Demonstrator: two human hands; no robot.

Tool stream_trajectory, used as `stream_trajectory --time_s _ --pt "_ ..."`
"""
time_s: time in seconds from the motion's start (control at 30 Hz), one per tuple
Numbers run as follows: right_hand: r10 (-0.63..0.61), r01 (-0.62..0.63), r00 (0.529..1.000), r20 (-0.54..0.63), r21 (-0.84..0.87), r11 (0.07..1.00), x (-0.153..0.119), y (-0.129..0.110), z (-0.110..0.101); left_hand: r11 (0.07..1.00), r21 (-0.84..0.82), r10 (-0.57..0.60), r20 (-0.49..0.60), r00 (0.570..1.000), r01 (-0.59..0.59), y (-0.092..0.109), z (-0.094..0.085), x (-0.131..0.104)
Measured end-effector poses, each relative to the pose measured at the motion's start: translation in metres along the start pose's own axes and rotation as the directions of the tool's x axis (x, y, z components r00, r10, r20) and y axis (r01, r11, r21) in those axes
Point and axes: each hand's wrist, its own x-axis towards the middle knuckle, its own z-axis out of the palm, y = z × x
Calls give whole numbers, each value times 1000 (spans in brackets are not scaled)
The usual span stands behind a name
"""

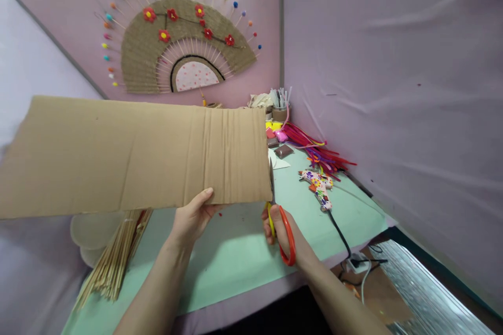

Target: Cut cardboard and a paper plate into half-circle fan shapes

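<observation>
A long brown cardboard sheet [157, 157] is held up in front of me, creased along its right part. My left hand [195, 214] grips its lower edge, thumb on the near face and fingers behind. At the sheet's right end, my right hand [281, 227] is closed round the handles of a pair of scissors [288, 238], one loop red-orange and the other yellow. The blades point upward along the right edge of the cardboard. One blade is partly hidden, and I cannot tell how deep the cut goes.
Bundled wooden sticks [113, 261] lie at left beside pale round plates [92, 233]. A floral glue gun [319, 188] with a black cord rests at right near pipe cleaners [314, 149]. A decorated fan [145, 55] hangs behind. A power strip [357, 263] is beyond the table's right edge.
</observation>
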Motion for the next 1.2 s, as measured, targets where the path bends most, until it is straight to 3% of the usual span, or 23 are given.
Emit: stream_trajectory --time_s 0.13,0.43,0.67,1.2 --pt "-69 75 995 74 -84 994 -1 4 -9 1000 -5 -4 -37 999 4 3 1 0" --pt "-61 62 991 116 -4 998 -7 4 -2 999 -24 37 -56 998 -38 0 2 3" --pt "-19 20 997 79 -16 1000 -7 4 -3 998 35 -54 -51 997 56 -8 -3 -1" --pt "87 -87 996 -7 64 994 -10 -2 1 999 38 -17 -35 999 18 -11 3 -10"
